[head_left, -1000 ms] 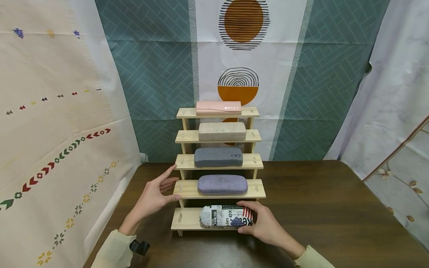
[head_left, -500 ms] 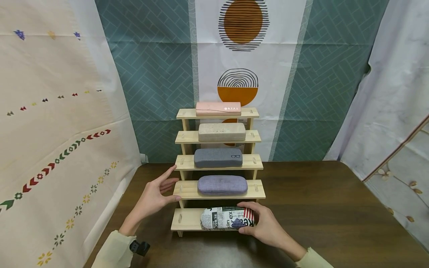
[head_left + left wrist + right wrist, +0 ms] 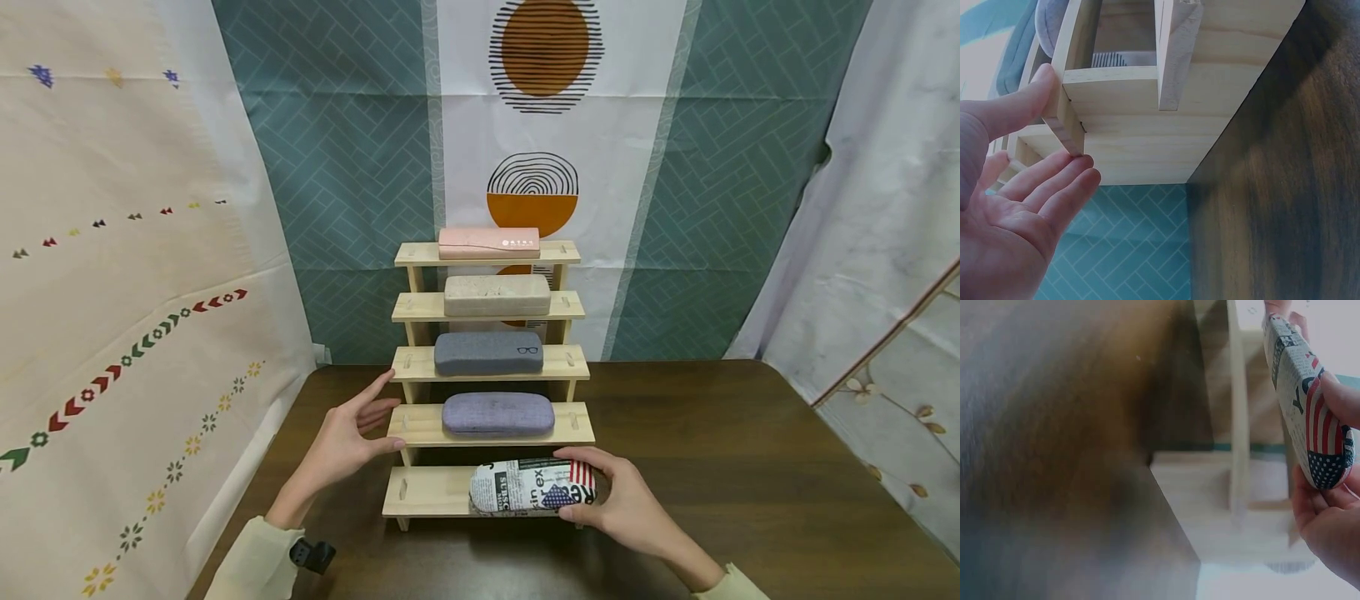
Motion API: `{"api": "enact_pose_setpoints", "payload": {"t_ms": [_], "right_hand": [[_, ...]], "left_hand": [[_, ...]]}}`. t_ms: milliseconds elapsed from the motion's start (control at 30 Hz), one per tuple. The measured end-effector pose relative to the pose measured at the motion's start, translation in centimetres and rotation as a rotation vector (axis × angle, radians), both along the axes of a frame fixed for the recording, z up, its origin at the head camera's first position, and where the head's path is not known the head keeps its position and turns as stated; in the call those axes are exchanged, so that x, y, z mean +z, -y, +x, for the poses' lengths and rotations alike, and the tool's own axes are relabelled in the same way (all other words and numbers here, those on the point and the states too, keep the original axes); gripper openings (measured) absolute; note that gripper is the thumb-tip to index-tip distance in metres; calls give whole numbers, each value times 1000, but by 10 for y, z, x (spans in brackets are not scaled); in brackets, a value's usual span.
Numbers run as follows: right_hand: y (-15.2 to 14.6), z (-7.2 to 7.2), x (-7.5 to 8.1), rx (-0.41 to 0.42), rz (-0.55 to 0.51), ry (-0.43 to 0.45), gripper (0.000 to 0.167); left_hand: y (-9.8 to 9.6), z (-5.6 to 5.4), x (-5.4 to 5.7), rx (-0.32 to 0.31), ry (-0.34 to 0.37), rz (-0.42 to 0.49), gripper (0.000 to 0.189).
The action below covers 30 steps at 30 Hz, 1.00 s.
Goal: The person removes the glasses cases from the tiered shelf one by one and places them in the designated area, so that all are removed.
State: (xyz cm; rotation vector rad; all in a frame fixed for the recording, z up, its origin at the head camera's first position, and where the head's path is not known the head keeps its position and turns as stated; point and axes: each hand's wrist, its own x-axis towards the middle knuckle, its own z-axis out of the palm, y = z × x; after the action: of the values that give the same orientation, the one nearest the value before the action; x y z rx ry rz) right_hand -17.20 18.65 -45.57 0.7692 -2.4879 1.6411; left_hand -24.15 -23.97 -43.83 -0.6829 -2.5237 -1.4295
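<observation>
A glasses case (image 3: 517,487) with newsprint lettering and a flag pattern is over the right part of the lowest shelf of a wooden stepped rack (image 3: 420,492). My right hand (image 3: 618,504) grips its right end, thumb in front and fingers behind, as the right wrist view also shows with the case (image 3: 1300,394). Whether its underside touches the shelf is unclear. My left hand (image 3: 345,437) is at the rack's left side. In the left wrist view the left hand (image 3: 1022,206) pinches a board end of the rack (image 3: 1063,119) between thumb and fingertips.
Higher shelves hold a purple glasses case (image 3: 498,414), a grey-blue case (image 3: 487,353), a beige case (image 3: 497,295) and a pink case (image 3: 489,242), one per step. The rack stands on a dark wooden table (image 3: 697,467), with patterned cloths (image 3: 345,167) hanging around it.
My right hand has moved right with the newsprint glasses case, baring more of the lowest shelf's left part. The left hand has stayed in place on the rack.
</observation>
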Motion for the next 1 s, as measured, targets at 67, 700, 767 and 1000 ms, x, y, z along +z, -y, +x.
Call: {"api": "enact_pose_setpoints", "payload": {"t_ms": [67, 700, 767, 1000], "right_hand": [[-8, 1, 5, 11, -10, -10, 63], [-102, 10, 58, -52, 17, -118, 68], [-113, 9, 63, -59, 22, -127, 69], [-147, 2, 74, -84, 71, -155, 70]], "left_hand": [[0, 0, 0, -1, 0, 1, 103], [0, 0, 0, -7, 4, 10, 102], [0, 0, 1, -7, 5, 10, 102], [0, 1, 1, -3, 8, 10, 102]]}}
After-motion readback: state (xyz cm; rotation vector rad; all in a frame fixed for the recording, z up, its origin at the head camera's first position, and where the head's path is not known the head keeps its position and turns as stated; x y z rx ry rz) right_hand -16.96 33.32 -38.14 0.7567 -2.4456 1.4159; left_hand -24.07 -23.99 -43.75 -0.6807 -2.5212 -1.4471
